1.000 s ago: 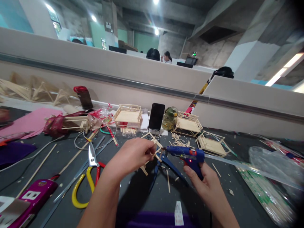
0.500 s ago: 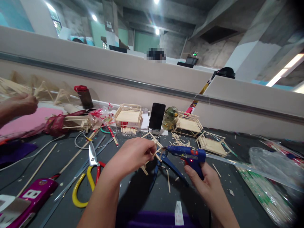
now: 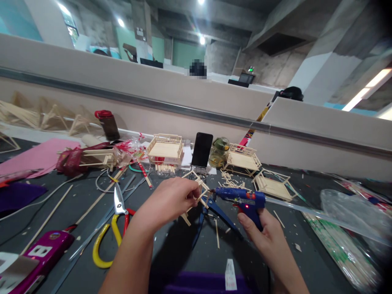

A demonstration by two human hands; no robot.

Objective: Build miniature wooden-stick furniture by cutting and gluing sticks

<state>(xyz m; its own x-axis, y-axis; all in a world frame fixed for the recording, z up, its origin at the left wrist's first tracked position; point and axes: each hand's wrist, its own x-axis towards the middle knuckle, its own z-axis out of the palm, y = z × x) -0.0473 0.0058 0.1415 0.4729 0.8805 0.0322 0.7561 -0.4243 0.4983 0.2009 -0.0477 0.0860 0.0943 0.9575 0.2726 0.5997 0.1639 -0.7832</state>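
Note:
My left hand [image 3: 179,195] is closed on a small wooden stick frame [image 3: 203,195], its fingertips pinching one side; part of the frame is hidden behind the hand. My right hand [image 3: 263,234] wraps round the handle of a blue hot glue gun [image 3: 239,196] with a small red light lit. The nozzle points left and sits at the right edge of the frame; whether it touches I cannot tell. A clear glue stick [image 3: 290,206] runs out of the gun's back. Below the frame lie dark blue-handled cutters [image 3: 225,218], partly covered.
Yellow-and-red scissors [image 3: 118,220] and a purple device [image 3: 50,249] lie on the left. Behind stand a phone [image 3: 202,150], a green-lidded jar [image 3: 219,153], a red-lidded bottle [image 3: 108,124] and stick platforms [image 3: 165,149]. Bagged sticks [image 3: 339,249] lie on the right.
Another person's hand at the far left has gone out of view. My own hands, the stick frame and the glue gun have hardly moved.

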